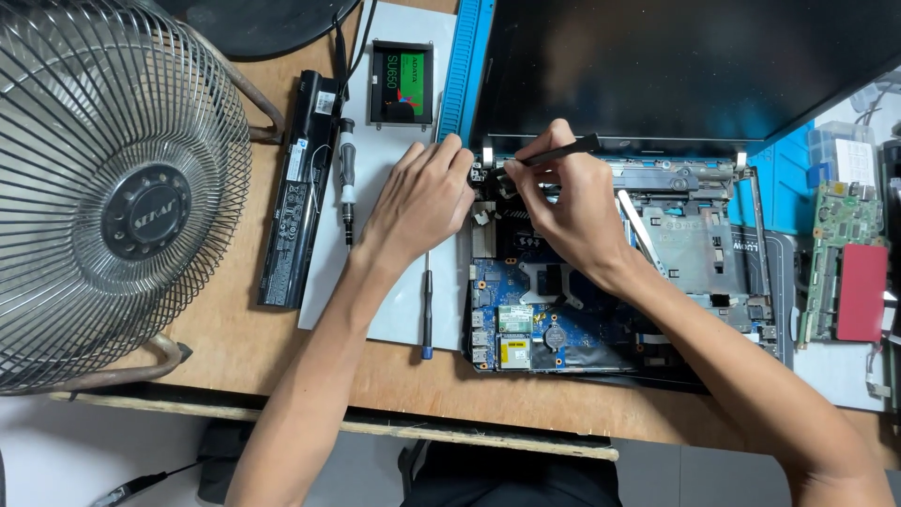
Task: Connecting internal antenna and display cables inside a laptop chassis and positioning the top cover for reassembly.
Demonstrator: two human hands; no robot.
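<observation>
An opened laptop (694, 235) lies on the wooden table with its blue circuit board (544, 324) exposed and its dark screen (676, 66) folded back. My right hand (572, 211) grips a thin black tool (563, 150) whose tip points at the laptop's upper left hinge corner. My left hand (422, 197) rests beside it, fingertips pressing on the same corner.
A metal fan (117, 192) stands at the left. A black laptop battery (300, 188), a screwdriver handle (346, 178), a slim blue-tipped screwdriver (427, 305) and a drive in a black frame (402, 84) lie near a white mat (375, 282). A green board and red pad (849, 268) sit right.
</observation>
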